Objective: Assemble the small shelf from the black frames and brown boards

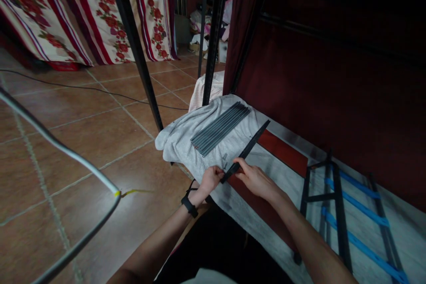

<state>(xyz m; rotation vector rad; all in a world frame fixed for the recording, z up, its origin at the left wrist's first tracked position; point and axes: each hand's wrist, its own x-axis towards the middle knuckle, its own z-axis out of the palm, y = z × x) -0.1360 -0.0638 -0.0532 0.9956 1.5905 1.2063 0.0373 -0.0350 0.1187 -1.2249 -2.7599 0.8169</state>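
Work looks partway: a black frame with blue straps (341, 213) sits joined at lower right; slim grey tubes (220, 128) lie unjoined in a row at centre; a long, narrow black bar (250, 146), mid-frame, points lengthwise from lower left to upper right; the right hand (257, 180) grips its lower part; the left hand (211, 180) curls at its near end, whether gripping anything I cannot tell.

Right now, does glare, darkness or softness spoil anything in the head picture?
Head view: upper right falls to near black above the dark red surface; pale glare lies on the tiled floor at lower left; the grey rods read singly; by the left hand, at the near end of the black bar, fine detail is too small to make out.
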